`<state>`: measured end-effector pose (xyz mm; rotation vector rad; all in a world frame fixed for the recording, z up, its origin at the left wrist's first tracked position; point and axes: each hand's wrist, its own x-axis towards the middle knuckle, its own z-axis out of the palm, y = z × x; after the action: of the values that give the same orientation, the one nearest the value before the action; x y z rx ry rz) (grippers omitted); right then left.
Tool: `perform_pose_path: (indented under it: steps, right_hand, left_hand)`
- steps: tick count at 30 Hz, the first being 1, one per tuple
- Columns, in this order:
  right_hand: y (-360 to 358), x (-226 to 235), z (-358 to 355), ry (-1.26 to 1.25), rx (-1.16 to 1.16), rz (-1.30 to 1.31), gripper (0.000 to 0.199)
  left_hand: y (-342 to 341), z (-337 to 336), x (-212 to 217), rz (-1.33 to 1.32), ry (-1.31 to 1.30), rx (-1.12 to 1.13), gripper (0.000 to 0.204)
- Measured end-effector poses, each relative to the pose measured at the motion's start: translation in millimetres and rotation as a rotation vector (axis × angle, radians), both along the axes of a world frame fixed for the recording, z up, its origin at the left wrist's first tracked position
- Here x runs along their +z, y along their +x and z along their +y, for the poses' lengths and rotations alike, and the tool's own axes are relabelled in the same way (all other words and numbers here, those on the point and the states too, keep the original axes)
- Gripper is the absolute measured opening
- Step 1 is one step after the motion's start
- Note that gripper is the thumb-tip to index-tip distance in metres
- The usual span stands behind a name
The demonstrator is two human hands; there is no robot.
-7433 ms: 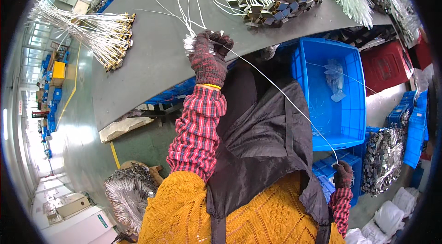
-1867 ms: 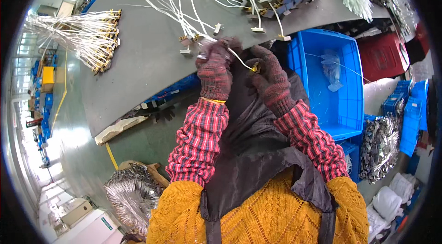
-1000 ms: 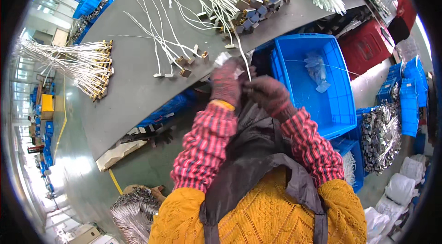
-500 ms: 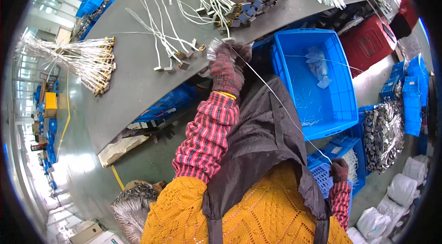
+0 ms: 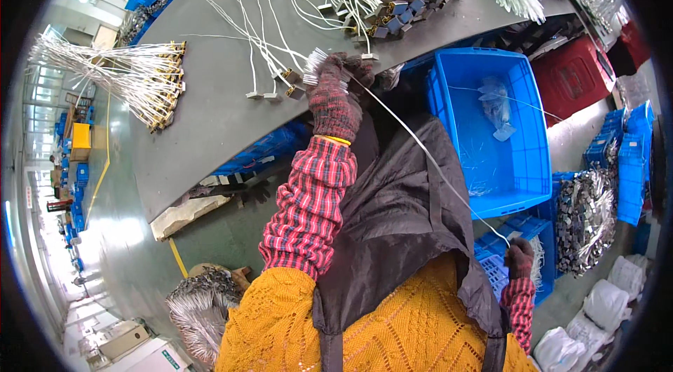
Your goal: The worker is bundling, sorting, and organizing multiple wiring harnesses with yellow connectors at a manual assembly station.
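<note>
My left hand (image 5: 336, 102), in a dark red knitted glove, is closed at the near edge of the grey table (image 5: 175, 168). A small stack of white flat pieces (image 5: 315, 67) sticks out past its fingers. From this hand a long white cable (image 5: 427, 151) runs down across my dark apron to my right hand (image 5: 519, 258). The right hand, gloved too, is low at the far right with its fingers closed round the cable's end. Several loose cables with small connector blocks (image 5: 270, 95) lie on the table just left of my left hand.
A big blue bin (image 5: 459, 133) holding clear plastic scraps stands right of the table. Cable bundles (image 5: 140, 81) and dark-blocked cables (image 5: 406, 4) lie on the table. Further right are a red bin (image 5: 573, 79), a crate heaped with parts (image 5: 589, 221) and white sacks (image 5: 606, 295).
My left hand has shifted left over the table edge, nearer the loose cables, and the white stack shows more. My right hand still holds the cable low at the right. The view has turned slightly.
</note>
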<state>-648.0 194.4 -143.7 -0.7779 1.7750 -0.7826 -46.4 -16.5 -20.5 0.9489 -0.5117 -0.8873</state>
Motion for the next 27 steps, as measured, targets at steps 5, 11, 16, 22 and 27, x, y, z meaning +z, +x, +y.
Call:
perform_pose_path:
  steps: [5, 11, 16, 22, 27]
  right_hand:
    - [117.2, 28.2, -86.7, -0.064, 0.152, 0.032, 0.023]
    - [45.8, -16.7, -95.8, -0.07, 0.136, 0.044, 0.023]
    - [46.2, 7.7, -88.2, 0.023, 0.11, 0.069, 0.024]
    - [23.0, -3.4, -67.0, 0.003, 0.049, 0.069, 0.023]
    - [34.0, -3.8, -60.7, 0.032, 0.024, 0.04, 0.024]
  left_hand:
    - [26.4, 2.8, -12.2, -0.033, -0.014, 0.149, 0.023]
    - [81.1, 14.1, 36.8, 0.342, 0.069, 0.246, 0.022]
    - [93.4, 24.3, 36.4, 0.422, -0.001, 0.281, 0.02]
    - [88.6, 20.6, 20.9, 0.251, -0.045, 0.234, 0.019]
    - [73.1, 21.0, 21.1, 0.343, -0.017, 0.213, 0.02]
